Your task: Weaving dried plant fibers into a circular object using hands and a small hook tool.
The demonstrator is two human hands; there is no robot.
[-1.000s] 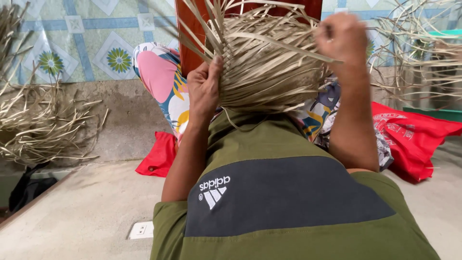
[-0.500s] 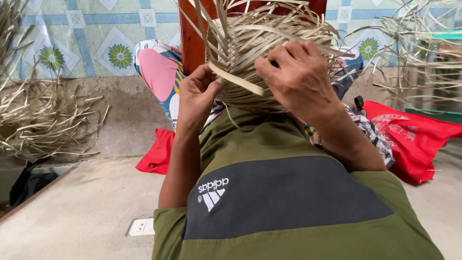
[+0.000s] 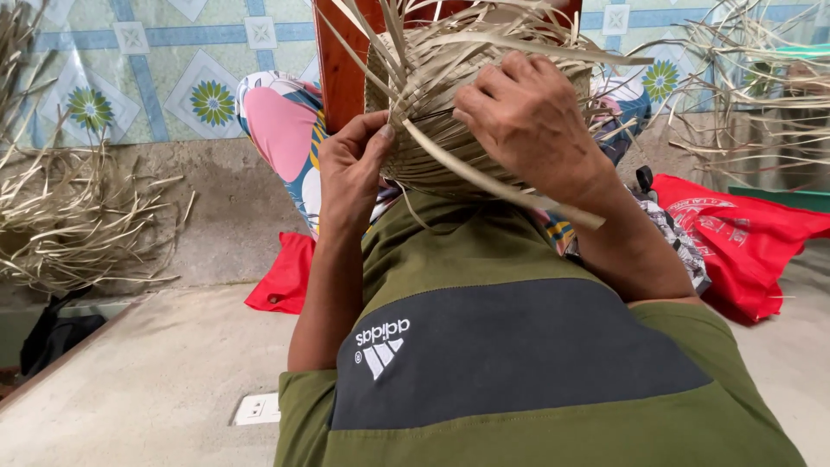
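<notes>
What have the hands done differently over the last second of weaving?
The right hand came down from up right onto the woven piece, and a long strip now trails down to the right beneath it. The left hand stayed pinching the left edge.

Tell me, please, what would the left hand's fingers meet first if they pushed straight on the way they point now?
Most likely the woven straw piece: the left hand already presses its fingertips against its side, beside the loose strip. Depth is hard to judge here.
</notes>
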